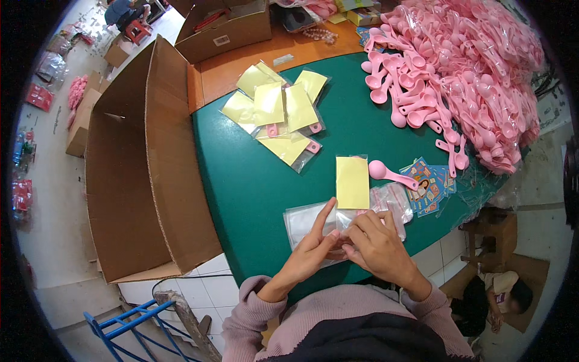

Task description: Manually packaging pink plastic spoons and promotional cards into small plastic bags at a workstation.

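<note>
In front of me is a clear plastic bag with a yellow card [353, 183] in its far part. A bit of pink shows below the card. My left hand [310, 250] pinches the bag's near end with thumb and curled fingers, its index finger stretched along the card's left side. My right hand [377, 244] is closed at the same end, fingertips close to the left thumb; the fingers partly hide what they grip. Beneath lie flat clear bags [301, 223]. A pink measuring spoon [392, 175] rests right of the card, beside a fanned stack of blue printed cards [429, 186].
Several bagged yellow cards [269, 104] lie at the far left of the green table [241, 193]. A large heap of pink spoons [476, 72] fills the far right. An open cardboard box [175, 151] stands at the left edge. Another person [503, 292] is low at right.
</note>
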The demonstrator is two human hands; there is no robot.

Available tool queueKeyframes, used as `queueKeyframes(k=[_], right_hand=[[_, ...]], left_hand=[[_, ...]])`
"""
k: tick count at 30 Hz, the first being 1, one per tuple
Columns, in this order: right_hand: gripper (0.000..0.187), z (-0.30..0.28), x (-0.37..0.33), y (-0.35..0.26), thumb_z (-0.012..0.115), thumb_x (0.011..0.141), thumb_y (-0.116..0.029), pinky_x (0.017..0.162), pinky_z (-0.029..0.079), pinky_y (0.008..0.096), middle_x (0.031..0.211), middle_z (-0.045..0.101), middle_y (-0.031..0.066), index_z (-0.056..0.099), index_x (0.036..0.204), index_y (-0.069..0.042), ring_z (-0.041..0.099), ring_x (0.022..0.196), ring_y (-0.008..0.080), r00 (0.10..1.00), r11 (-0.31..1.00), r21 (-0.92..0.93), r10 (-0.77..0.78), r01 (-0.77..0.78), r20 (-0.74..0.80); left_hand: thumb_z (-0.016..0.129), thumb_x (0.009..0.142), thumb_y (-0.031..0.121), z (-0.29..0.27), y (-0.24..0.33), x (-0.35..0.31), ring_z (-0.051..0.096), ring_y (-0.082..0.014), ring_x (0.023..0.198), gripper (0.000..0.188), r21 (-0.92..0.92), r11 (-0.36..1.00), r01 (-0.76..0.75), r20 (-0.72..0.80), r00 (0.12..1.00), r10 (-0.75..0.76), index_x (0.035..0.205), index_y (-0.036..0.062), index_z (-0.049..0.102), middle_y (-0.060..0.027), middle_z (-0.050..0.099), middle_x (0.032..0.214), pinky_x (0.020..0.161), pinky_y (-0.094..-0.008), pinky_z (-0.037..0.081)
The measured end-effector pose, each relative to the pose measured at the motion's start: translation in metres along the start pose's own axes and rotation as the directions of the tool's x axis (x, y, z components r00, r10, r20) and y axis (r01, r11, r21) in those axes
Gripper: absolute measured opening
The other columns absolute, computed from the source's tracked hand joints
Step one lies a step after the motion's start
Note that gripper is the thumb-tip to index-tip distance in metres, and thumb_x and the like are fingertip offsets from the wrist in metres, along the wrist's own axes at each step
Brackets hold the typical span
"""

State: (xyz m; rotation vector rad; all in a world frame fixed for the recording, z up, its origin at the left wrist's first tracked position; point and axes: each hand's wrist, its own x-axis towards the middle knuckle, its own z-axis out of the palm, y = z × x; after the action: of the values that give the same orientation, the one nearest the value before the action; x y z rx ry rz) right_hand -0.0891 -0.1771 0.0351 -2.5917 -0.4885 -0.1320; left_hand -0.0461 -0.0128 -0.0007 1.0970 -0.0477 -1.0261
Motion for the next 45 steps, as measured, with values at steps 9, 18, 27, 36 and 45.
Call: queueKeyframes(k=[9,18,27,36,45], right_hand=[[0.025,0.004,-0.002,-0.003,0.068,0.063,-0.013,0.074,0.035,0.0385,0.082,0.049,0.0077,0.053,0.081,-0.005,0.051,0.086,0.0258,0.994,0.996,0.002,-0.094,0.094,0.052],[0.013,-0.083,-0.073,0.079,0.062,0.074,-0.011,0.069,0.041,0.0318,0.078,0.051,0.0085,0.052,0.079,-0.004,0.051,0.074,0.0207,0.945,0.795,0.511,0.287,-0.327,0.158],[0.041,-0.03,-0.038,0.026,0.063,0.07,0.003,0.079,0.046,0.0383,0.104,0.047,0.0147,0.053,0.109,-0.005,0.054,0.093,0.0297,0.886,0.907,0.164,0.416,-0.388,-0.203],[0.018,-0.008,-0.024,0.032,0.069,0.069,0.001,0.065,0.048,0.0279,0.094,0.051,0.0087,0.062,0.085,-0.003,0.057,0.081,0.0194,0.896,0.826,0.492,0.407,-0.277,-0.179],[0.013,-0.001,-0.031,0.034,0.067,0.07,0.001,0.066,0.049,0.0262,0.099,0.048,0.011,0.06,0.08,-0.001,0.056,0.081,0.0179,0.919,0.786,0.584,0.358,-0.202,-0.163]], left_hand=[[0.04,0.092,0.005,-0.001,-0.006,0.004,0.057,-0.01,0.078,0.058,-0.047,0.996,-0.071,-0.016,0.997,0.07,0.142,0.0167,0.012,-0.0077,0.057,0.099,0.07,-0.0247,0.05],[0.038,0.095,0.008,0.003,0.009,0.001,0.062,-0.0172,0.091,0.041,-0.004,0.999,-0.045,0.021,0.999,0.045,0.134,0.01,0.028,-0.0173,0.061,0.105,0.071,-0.0251,0.051],[0.033,0.097,0.012,0.001,0.0,0.005,0.061,-0.0152,0.093,0.023,-0.07,0.991,-0.116,0.16,0.979,0.126,0.105,-0.0014,0.05,-0.0081,0.061,0.095,0.079,-0.0261,0.048],[0.052,0.088,0.005,0.005,0.02,0.003,0.065,-0.0179,0.079,0.017,0.609,0.774,-0.173,0.005,0.977,0.214,0.103,0.0015,0.049,-0.0108,0.061,0.091,0.065,-0.0264,0.052],[0.062,0.081,0.005,0.001,0.013,0.01,0.06,-0.0141,0.081,0.011,0.709,0.638,-0.301,0.01,0.909,0.417,0.09,-0.0006,0.059,-0.0086,0.058,0.089,0.068,-0.0257,0.053]])
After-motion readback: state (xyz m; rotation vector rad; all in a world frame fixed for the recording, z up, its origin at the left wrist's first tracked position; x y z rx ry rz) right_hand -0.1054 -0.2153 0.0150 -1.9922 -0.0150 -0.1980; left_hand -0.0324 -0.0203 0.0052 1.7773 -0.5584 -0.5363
